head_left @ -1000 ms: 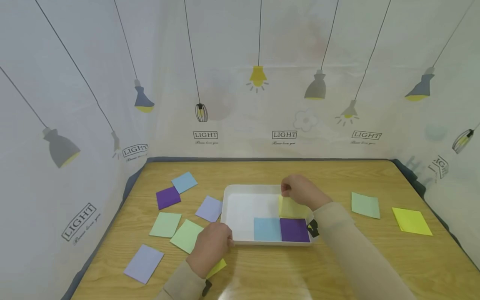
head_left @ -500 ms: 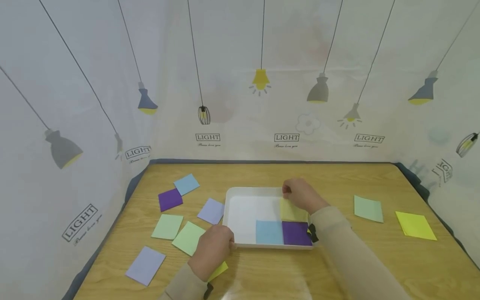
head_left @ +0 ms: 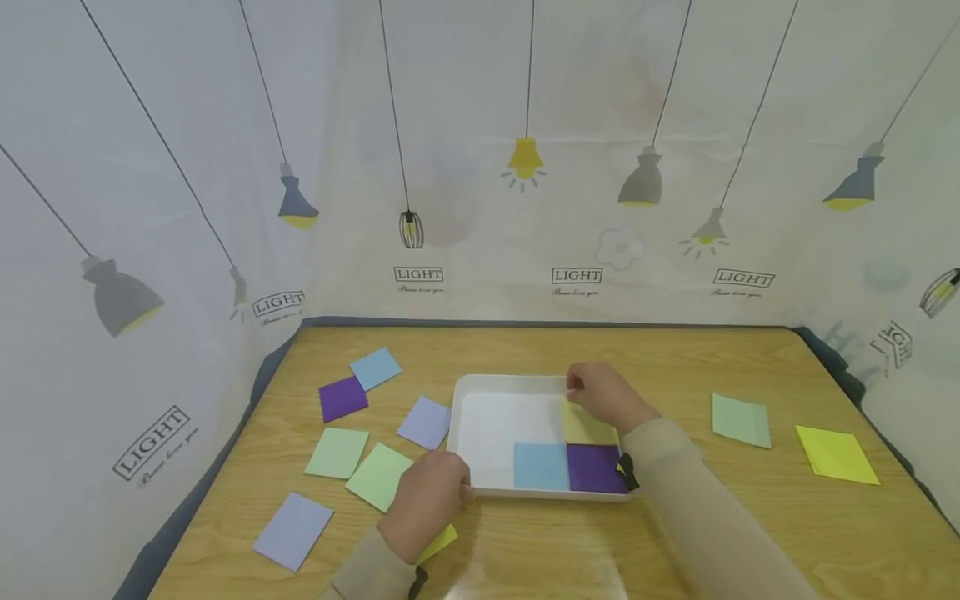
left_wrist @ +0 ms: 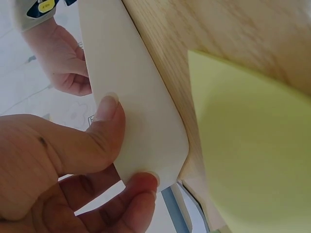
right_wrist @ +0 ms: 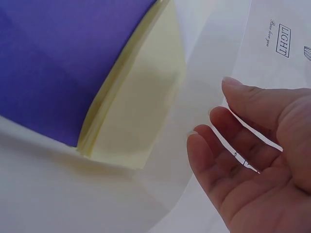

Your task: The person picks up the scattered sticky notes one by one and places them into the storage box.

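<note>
A white tray sits mid-table. My left hand grips its near left corner; in the left wrist view the thumb and a fingertip press on the outer wall. Inside the tray, a light blue sticky note pad and a purple pad lie side by side along the near wall. Behind the purple one is a pale yellow pad, its layered edge showing in the right wrist view. My right hand is at the far right rim, thumb and fingers apart, holding nothing.
Left of the tray lie loose pads: light blue, purple, lilac against the tray's side, green and others. A yellow pad is partly under my left wrist. To the right are a green pad and a bright yellow pad.
The view has shifted slightly. Both hands keep their places at the tray, and the pads lie as before.
</note>
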Available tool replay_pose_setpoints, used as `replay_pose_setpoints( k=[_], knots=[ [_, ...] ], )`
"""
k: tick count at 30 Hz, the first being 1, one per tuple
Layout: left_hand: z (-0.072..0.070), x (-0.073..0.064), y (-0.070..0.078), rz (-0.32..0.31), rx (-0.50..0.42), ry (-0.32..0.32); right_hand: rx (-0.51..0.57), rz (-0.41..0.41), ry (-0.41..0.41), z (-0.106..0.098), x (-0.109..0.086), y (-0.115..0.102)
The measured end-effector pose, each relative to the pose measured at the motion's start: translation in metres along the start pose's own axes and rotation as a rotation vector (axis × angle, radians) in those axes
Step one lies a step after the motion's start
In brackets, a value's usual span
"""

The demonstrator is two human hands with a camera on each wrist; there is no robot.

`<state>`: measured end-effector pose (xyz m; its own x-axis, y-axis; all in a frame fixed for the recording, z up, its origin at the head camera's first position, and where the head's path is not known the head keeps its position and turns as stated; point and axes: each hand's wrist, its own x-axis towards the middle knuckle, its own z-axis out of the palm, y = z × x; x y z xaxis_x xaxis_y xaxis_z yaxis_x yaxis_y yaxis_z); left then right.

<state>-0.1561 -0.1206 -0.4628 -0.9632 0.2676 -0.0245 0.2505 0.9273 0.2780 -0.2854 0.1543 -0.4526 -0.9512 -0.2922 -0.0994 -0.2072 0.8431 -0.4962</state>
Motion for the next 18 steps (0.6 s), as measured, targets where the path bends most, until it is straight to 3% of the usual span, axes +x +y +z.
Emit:
replay_pose_setpoints(
  k=[12,18],
  knots=[
    [-0.001,-0.001,0.002,-0.014,0.01,-0.002,-0.006,0.034,-0.027,-0.001,-0.005,-0.002],
    [0.0,0.0,0.002,-0.015,0.007,-0.004,0.005,-0.027,-0.059,0.002,-0.011,-0.001]
  ],
)
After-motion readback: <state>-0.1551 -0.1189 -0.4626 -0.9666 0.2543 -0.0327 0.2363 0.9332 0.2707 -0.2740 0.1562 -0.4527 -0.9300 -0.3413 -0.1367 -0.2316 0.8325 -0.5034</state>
